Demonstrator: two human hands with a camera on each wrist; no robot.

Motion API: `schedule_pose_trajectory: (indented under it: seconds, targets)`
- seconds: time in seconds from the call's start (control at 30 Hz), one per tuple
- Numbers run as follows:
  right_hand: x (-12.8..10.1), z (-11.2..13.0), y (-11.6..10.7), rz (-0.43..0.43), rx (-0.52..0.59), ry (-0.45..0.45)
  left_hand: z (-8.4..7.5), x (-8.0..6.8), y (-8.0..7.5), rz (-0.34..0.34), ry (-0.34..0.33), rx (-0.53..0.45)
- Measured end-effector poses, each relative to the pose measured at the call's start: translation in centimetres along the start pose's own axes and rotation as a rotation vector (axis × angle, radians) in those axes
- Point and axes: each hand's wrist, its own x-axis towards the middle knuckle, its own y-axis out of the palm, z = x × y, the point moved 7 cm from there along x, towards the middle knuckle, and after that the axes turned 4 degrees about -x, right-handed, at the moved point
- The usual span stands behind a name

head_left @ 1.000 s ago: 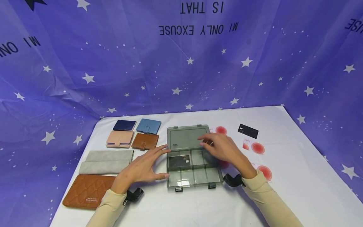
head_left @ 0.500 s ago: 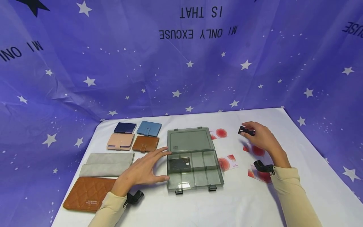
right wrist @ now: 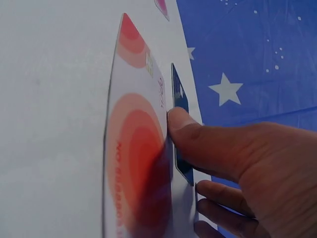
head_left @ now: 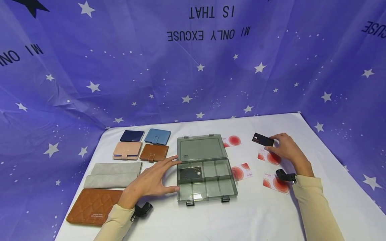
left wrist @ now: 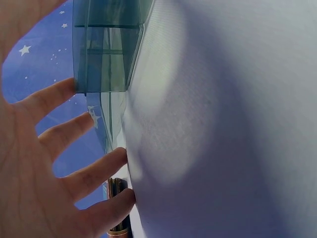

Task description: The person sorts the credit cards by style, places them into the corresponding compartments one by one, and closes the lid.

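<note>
My left hand [head_left: 150, 177] is spread at the left side of a translucent grey-green compartment box [head_left: 221, 187], fingertips and thumb at its edge. The box lies with its lid [head_left: 202, 149] folded back, and a black VIP card [head_left: 190, 173] rests in a back-row compartment on the left. At the table's right, my right hand [head_left: 287, 147] pinches a second black VIP card [head_left: 261, 139] by its edges, the thumb on the near side. In the right wrist view, the thumb [right wrist: 181, 121] overlaps the dark card [right wrist: 179, 89].
Red-and-white cards [head_left: 275, 182] lie right of the box, one [head_left: 269, 157] just below the right hand. At left are navy [head_left: 132, 135], blue [head_left: 157, 136], pink [head_left: 127, 150] and brown [head_left: 154, 152] small wallets, a grey wallet [head_left: 113, 174] and a quilted brown pouch [head_left: 91, 206].
My right hand has moved from over the box to the black card at the right, then shifted slightly rightward to its right end. The left hand has stayed at the box.
</note>
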Motion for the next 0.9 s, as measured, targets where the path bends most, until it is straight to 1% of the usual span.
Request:
schedule_pose_trajectory:
  seconds: [0.23,0.4,0.5,0.7,0.77,0.9]
  targets:
    - [0.2,0.1,0.0,0.009,0.015,-0.005,0.1,0.1,0.0,-0.010,0.005,0.007]
    - [0.3,-0.2,0.1,0.030,-0.003,0.029,0.1,0.1,0.0,-0.006,0.004,0.003]
    - [0.3,-0.3,0.2,0.034,0.017,0.044,0.1,0.1,0.0,-0.003,-0.002,0.004]
    - [0.1,-0.1,-0.2,-0.015,0.091,-0.011,0.2,0.1,0.0,0.005,-0.018,0.008]
    - [0.0,0.0,-0.5,-0.035,0.086,-0.019,0.2,0.1,0.0,0.006,-0.023,0.009]
    - [-0.2,0.4,-1.1,-0.069,0.073,-0.004,0.1,0.1,-0.1,0.002,-0.021,0.011]
